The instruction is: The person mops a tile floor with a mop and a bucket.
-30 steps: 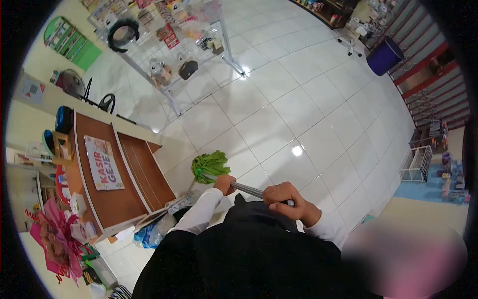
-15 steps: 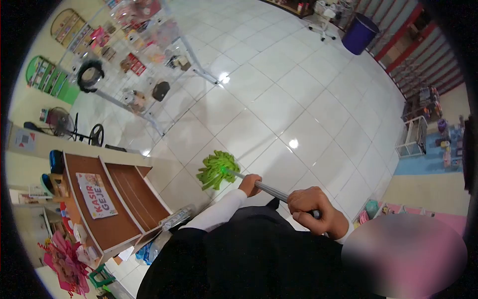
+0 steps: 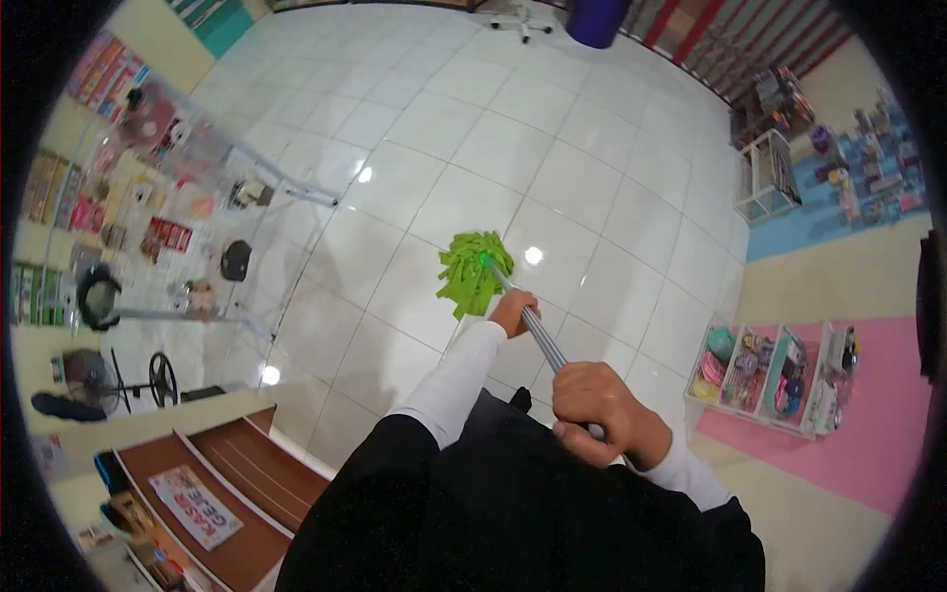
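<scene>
A mop with a grey metal handle point(image 3: 545, 342) and a bright green strip head point(image 3: 468, 275) slants away from my body. Its head lies on the white tiled floor point(image 3: 473, 138), strips spread out. My left hand point(image 3: 514, 313) is wrapped round the lower part of the handle, not far above the green head. Closer to my body, my right hand point(image 3: 604, 409) grips the handle near its top end, the thumb lying across. The grey end of the handle shows just by the right thumb.
A brown counter point(image 3: 252, 469) with a sign stands at lower left. Wire racks of goods point(image 3: 158, 217) and a fan point(image 3: 89, 375) are on the left. At right, white shelves point(image 3: 769, 380) hang on the wall. A purple bin point(image 3: 595, 22) stands at the far side.
The mop head has moved forward and to the right across the floor, with both hands still on the handle. My view has turned, so the counter and racks sit further left.
</scene>
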`<action>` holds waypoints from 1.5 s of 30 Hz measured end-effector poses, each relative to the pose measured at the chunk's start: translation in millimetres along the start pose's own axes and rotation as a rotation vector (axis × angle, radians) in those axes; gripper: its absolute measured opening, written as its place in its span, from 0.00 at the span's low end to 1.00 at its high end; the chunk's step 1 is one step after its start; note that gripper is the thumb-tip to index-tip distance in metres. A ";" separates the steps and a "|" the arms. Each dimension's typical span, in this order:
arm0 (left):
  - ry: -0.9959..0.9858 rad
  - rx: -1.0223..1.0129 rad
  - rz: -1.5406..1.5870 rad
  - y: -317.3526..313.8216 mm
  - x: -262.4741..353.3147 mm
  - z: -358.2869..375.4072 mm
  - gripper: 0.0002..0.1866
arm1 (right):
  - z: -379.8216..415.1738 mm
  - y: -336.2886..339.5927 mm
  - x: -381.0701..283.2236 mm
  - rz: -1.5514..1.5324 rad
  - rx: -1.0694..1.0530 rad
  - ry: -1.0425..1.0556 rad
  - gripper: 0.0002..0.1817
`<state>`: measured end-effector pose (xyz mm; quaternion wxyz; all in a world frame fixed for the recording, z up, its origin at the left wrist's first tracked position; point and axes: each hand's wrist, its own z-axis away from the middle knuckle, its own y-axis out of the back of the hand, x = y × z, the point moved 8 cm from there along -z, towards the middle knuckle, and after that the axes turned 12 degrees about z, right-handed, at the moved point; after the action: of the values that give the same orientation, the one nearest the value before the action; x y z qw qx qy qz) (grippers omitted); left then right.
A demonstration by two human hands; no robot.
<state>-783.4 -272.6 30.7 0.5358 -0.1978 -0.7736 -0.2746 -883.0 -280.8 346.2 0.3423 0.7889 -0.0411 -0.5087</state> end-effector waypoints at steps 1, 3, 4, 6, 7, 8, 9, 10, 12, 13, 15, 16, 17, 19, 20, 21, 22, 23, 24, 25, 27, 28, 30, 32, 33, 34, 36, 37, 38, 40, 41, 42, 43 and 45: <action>-0.020 -0.014 -0.027 4.8 -3.7 -5.5 0.09 | -2.7 -4.4 7.7 0.003 0.006 0.003 0.11; -0.086 -0.043 -0.086 18.3 -17.6 -25.9 0.09 | -13.6 -11.4 27.1 0.029 0.027 0.020 0.10; -0.068 -0.097 -0.100 23.2 -30.3 -32.2 0.10 | -19.4 -19.4 35.0 0.040 0.040 0.022 0.10; -0.028 -0.202 -0.137 35.4 -63.0 -36.4 0.11 | -30.3 -43.0 47.3 0.053 0.062 0.032 0.10; 0.034 -0.242 -0.136 42.9 -76.7 -38.7 0.13 | -34.9 -50.8 55.7 0.070 0.072 0.020 0.10; 0.097 -0.281 -0.140 51.0 -84.9 -42.2 0.15 | -41.3 -55.4 62.8 0.085 0.082 0.010 0.10; 0.162 -0.322 -0.147 53.3 -93.1 -46.2 0.17 | -44.3 -56.9 68.1 0.097 0.092 0.001 0.11; 0.133 -0.340 -0.236 53.3 -95.0 -52.7 0.19 | -44.7 -52.2 75.7 0.092 0.121 -0.034 0.10; 0.079 -0.378 -0.416 56.1 -77.2 -65.7 0.23 | -44.3 -35.7 86.1 0.066 0.178 -0.103 0.10; 0.109 -0.394 -0.367 51.8 -70.4 -74.7 0.23 | -42.5 -25.4 86.9 0.037 0.218 -0.129 0.10; 0.131 -0.547 -0.390 34.8 -66.2 -83.5 0.23 | -33.9 2.2 82.4 -0.001 0.301 -0.175 0.10; 0.137 -0.620 -0.399 22.9 -63.4 -88.7 0.22 | -25.6 13.6 79.4 -0.018 0.340 -0.204 0.10; 0.017 -0.520 -0.267 17.2 -47.2 -91.7 0.22 | -15.6 24.0 76.3 -0.037 0.379 -0.233 0.10; 0.083 -0.687 -0.258 -17.0 -49.7 -87.8 0.17 | 12.5 41.2 74.3 -0.090 0.504 -0.306 0.10; 0.121 -0.770 -0.258 -34.2 -48.7 -83.1 0.14 | 29.0 48.0 71.4 -0.112 0.564 -0.347 0.10; 0.072 -0.767 -0.235 -49.0 -40.2 -78.6 0.12 | 46.1 55.3 66.7 -0.137 0.626 -0.388 0.09; 0.025 -0.762 -0.210 -63.7 -31.5 -70.6 0.10 | 61.4 60.6 62.0 -0.164 0.687 -0.428 0.09; -0.020 -0.759 -0.183 -78.7 -22.1 -64.5 0.08 | 77.4 65.1 56.0 -0.168 0.754 -0.444 0.09; -0.020 -0.792 -0.182 -96.2 -18.0 -58.8 0.08 | 95.0 69.0 50.1 -0.173 0.821 -0.463 0.09; -0.019 -0.825 -0.178 -113.7 -14.0 -51.5 0.09 | 112.7 72.5 44.7 -0.178 0.889 -0.483 0.09; 0.003 -0.851 -0.138 -143.6 3.9 -41.2 0.08 | 143.8 78.0 33.6 -0.162 0.926 -0.498 0.08; 0.015 -0.883 -0.137 -161.1 8.6 -36.7 0.09 | 159.1 81.6 29.2 -0.152 0.941 -0.504 0.08; 0.039 -0.940 -0.139 -197.4 17.1 -30.0 0.09 | 187.5 90.7 21.5 -0.127 0.956 -0.499 0.08; 0.027 -0.956 -0.106 -235.5 32.4 -25.7 0.09 | 218.5 103.5 13.4 -0.103 0.955 -0.508 0.08; 0.022 -0.961 -0.089 -257.6 41.1 -24.3 0.09 | 236.7 113.0 9.3 -0.084 0.964 -0.527 0.08; 0.027 -0.979 -0.069 -281.8 49.2 -22.2 0.09 | 254.6 123.2 4.7 -0.065 0.973 -0.546 0.08; 0.039 -1.026 -0.027 -329.5 67.3 -16.9 0.09 | 288.1 138.9 -4.2 -0.028 0.977 -0.601 0.08; 0.007 -1.050 0.004 -353.5 75.5 -13.2 0.10 | 304.7 146.5 -8.3 -0.008 0.962 -0.635 0.08; -0.006 -1.056 0.033 -377.2 84.6 -11.3 0.10 | 320.2 154.4 -11.8 0.012 0.941 -0.672 0.08; -0.028 -1.055 0.088 -420.8 102.2 -7.4 0.10 | 343.1 171.4 -20.3 0.080 0.964 -0.682 0.09; -0.021 -1.017 0.171 -438.9 109.8 -7.9 0.11 | 353.1 177.7 -21.8 0.106 0.938 -0.692 0.09; -0.044 -1.019 0.203 -457.6 115.7 -8.2 0.11 | 361.6 183.5 -21.7 0.132 0.914 -0.700 0.10; -0.066 -1.020 0.235 -475.5 120.2 -10.2 0.10 | 368.1 188.6 -19.7 0.157 0.876 -0.713 0.11; -0.088 -1.033 0.261 -510.7 120.4 -14.6 0.10 | 378.0 197.9 -9.6 0.199 0.791 -0.738 0.12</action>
<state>-1121.2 -674.3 38.8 0.3655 -0.5418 -0.5285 -0.5418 -1145.6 -616.1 375.1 0.0292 0.6191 -0.4208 -0.6624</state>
